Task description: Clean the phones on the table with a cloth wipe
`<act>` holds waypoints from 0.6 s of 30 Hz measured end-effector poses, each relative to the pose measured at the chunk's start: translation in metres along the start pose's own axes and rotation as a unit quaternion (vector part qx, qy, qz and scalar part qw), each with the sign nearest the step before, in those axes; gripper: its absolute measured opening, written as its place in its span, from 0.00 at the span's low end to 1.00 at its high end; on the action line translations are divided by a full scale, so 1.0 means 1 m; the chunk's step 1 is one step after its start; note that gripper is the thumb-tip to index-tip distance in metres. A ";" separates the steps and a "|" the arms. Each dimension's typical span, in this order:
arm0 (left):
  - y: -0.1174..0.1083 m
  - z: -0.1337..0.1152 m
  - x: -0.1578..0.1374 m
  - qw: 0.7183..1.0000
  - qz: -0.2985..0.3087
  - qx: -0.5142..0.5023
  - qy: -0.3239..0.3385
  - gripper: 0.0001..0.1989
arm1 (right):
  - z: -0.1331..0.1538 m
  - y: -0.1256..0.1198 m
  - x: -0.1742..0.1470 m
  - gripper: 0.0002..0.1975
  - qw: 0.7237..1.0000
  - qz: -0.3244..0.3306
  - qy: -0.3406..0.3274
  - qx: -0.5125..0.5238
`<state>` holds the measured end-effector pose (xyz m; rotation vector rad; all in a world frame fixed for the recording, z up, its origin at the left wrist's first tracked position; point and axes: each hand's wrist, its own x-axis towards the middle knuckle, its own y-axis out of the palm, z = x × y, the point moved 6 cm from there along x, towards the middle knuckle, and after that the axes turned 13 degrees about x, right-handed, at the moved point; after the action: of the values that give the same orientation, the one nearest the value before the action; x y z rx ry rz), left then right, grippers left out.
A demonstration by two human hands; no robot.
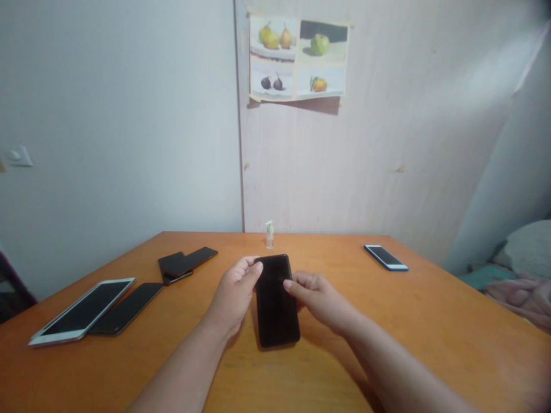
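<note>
A black smartphone [278, 310] with a dark screen is held between my two hands above the table, its face toward me. My left hand [241, 287] grips its upper left edge, thumb on the front rim. On the opposite side, my right hand [316, 298] pinches the right edge, with the thumb over the screen's border. The fingers behind the phone are partly hidden. Just beyond it stands a small clear pump bottle [270, 236] with a pale green top.
On the left of the orange wooden table [344, 373] lie a white tablet [86, 310], a dark tablet or phone [129, 308] and overlapping black phones [191, 261]. A blue-edged phone [386, 257] lies far right. Fruit pictures [319, 46] hang on the wall; bedding [520, 281] is at right.
</note>
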<state>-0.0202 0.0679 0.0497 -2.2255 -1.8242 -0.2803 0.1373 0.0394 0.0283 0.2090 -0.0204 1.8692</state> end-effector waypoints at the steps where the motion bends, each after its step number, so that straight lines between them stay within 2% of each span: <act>1: -0.001 0.000 0.000 1.000 -0.006 0.001 -0.001 0.15 | -0.001 0.003 -0.001 0.22 1.000 0.015 0.015 0.003; 4: -0.006 -0.001 0.002 1.000 -0.027 0.007 -0.002 0.16 | -0.003 0.009 -0.004 0.21 0.998 0.048 0.031 0.012; 7: -0.006 -0.002 0.003 1.000 -0.019 -0.002 -0.002 0.18 | -0.001 0.009 -0.003 0.20 0.998 0.042 0.010 0.041; 9: -0.003 0.001 0.002 1.000 0.008 -0.016 -0.020 0.21 | 0.001 0.003 -0.001 0.21 0.998 0.020 -0.001 0.052; 14: 0.012 0.015 -0.006 0.985 0.118 -0.036 -0.120 0.26 | 0.002 -0.014 0.002 0.22 0.991 -0.060 -0.004 0.122; 18: 0.018 0.018 -0.013 0.974 0.154 -0.031 -0.165 0.26 | -0.001 -0.018 0.002 0.21 0.980 -0.089 0.018 0.175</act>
<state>-0.0054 0.0577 0.0275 -2.6853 -1.5919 0.1011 0.1533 0.0468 0.0257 0.4054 0.3446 1.6876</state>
